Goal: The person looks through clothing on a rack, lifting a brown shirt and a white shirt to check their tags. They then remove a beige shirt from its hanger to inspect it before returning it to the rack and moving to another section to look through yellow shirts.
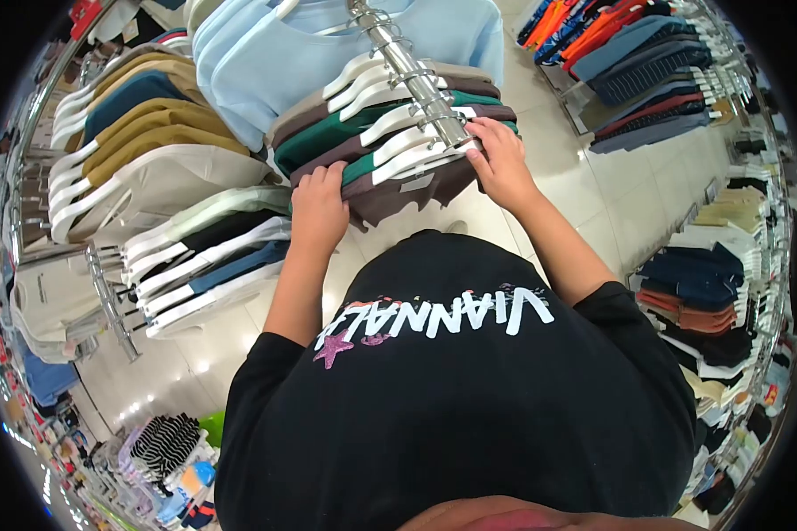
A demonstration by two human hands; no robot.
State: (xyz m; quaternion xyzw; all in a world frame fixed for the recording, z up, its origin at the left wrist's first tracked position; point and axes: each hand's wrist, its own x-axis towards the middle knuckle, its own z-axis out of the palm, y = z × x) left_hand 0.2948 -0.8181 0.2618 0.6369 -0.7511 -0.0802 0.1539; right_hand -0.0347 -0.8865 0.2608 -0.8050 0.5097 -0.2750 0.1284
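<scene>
A dark brown shirt (434, 188) hangs at the front end of a metal rail (421, 84), nearest to my body. At one shoulder of it, my left hand (321, 211) is closed with its fingers curled over the cloth. My right hand (505, 166) grips the opposite shoulder, just beside the rail's tip, its thumb toward the near side. Behind this shirt, green shirts (314, 146) and more brown ones hang on white hangers (390, 164). Farther back are light blue shirts (243, 75). The inner sides of both hands' grips are hidden.
To the left, mustard and beige tops (164, 137) hang on another rack, with dark and pale garments (212, 252) below them. Folded-looking dark clothes (655, 75) hang at the upper right. More clothing (691, 270) lines the right side. Pale floor tiles (584, 195) lie between racks.
</scene>
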